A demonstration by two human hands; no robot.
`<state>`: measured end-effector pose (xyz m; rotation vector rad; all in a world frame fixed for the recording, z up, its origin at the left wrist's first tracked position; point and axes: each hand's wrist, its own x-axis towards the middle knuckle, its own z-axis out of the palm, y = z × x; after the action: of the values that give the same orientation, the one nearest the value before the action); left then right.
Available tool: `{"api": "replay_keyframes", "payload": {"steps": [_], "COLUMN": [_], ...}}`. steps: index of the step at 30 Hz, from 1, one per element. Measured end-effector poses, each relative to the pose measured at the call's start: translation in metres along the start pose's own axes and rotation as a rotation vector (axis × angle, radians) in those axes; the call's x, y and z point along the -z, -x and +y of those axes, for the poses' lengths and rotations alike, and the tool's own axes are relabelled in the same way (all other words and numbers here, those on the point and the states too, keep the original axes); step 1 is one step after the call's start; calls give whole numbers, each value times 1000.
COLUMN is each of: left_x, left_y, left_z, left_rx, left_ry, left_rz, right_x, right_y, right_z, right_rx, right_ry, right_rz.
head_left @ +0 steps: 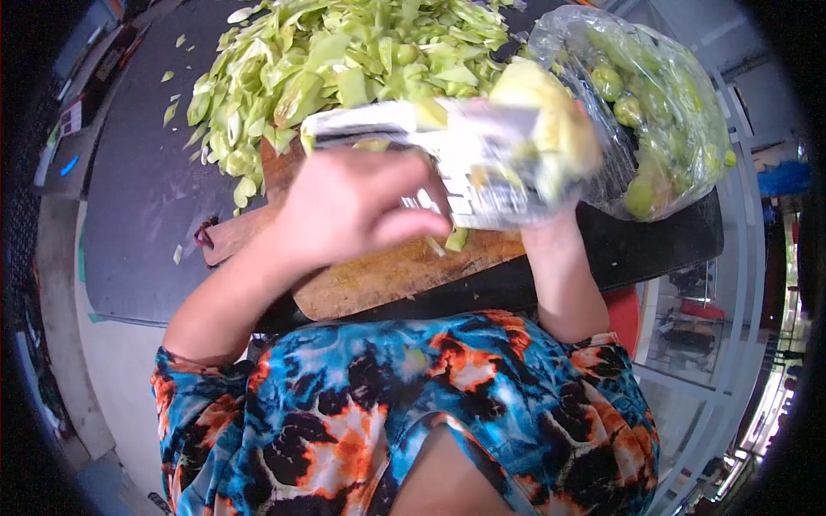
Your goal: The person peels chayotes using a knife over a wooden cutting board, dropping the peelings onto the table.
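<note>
My left hand has its fingers curled at the near side of a flat, shiny whitish thing with dark markings. Motion blurs this thing, and I cannot make out its kind. Beyond its right end, my right hand holds a pale yellow-green peeled fruit; most of its fingers are hidden. Both hands are above a wooden cutting board, on which a few green bits lie. Past the hands rises a large heap of light green slices and shavings.
A clear plastic bag with several green fruits stands at the right. The dark tabletop extends left, with a few scattered shavings. Part of a red object shows below the table's right front edge.
</note>
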<state>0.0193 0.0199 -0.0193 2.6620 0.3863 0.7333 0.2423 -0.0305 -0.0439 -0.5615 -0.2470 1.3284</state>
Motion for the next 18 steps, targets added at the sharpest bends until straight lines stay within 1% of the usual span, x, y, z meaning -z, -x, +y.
{"api": "replay_keyframes", "payload": {"steps": [1,2,3,4,6,7,9,12,13,14,16,18], "left_x": [-5,-3,7,15,22,17,14,6,3,4,-5,-6], "left_y": [4,3,3,5,7,6,5,0,-3,-4,-3,-3], "left_z": [-14,-22,-35,-46,-45,-41,-26,-9,-1,6,6,8], "left_rx": [125,353,464,530,544,508,324,33,-26,-71,-99,-92], "left_ry": [33,190,164,145,203,232,139,61,124,80,99,92], "left_rz": [101,256,305,359,406,428,290,61,57,31,2,-12], "right_x": [5,9,-1,0,5,6,7,-9,4,17,2,2], "right_y": [-1,-1,1,0,-4,-5,-5,-1,-1,-1,7,6], "right_z": [-6,-11,-12,-13,-13,-12,-8,0,1,1,-6,-6], "right_rx": [-79,-158,-142,-148,-153,-155,-167,-42,-130,-220,-277,-268], "right_ry": [-100,-200,-160,-159,-158,-154,-142,-182,-216,-229,-148,-105], "right_rz": [-225,-450,-374,-372,-364,-324,-241,-82,-273,-463,-295,-295]}}
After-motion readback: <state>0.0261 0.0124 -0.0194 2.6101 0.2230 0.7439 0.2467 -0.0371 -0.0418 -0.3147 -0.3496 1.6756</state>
